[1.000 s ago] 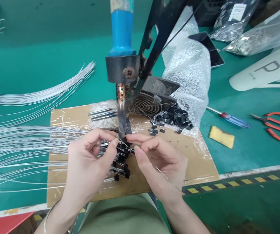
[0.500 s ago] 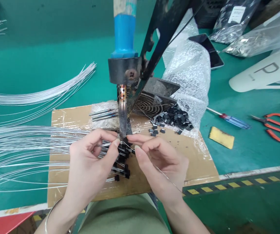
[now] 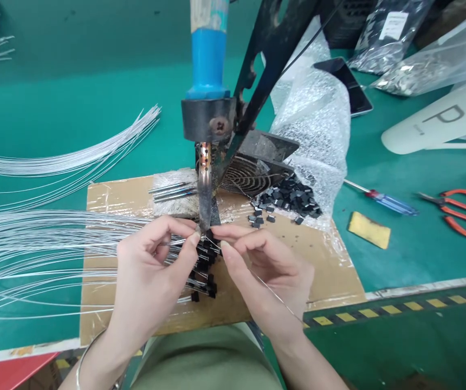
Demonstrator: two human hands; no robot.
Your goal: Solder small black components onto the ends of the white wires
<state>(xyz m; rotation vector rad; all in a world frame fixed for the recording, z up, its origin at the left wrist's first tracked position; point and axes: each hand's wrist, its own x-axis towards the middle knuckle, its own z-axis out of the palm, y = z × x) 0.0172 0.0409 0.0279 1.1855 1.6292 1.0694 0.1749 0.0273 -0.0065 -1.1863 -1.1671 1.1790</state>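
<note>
Here, with our right hand (image 3: 271, 262) we grasp the thin wire (image 3: 277, 296), slanting forward-left toward the iron tip (image 3: 205, 214) between our fingertips, while our left hand (image 3: 151, 276) pinches a small piece (image 3: 198, 231), not clearly visible.

Bright, even light, glare on plastic wrap, soft shadows, mild overall blur, edges stretched by wide lens.

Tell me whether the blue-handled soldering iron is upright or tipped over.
Upright: the soldering iron sits near-vertical in the black clamp, its tip pointing down.
</note>
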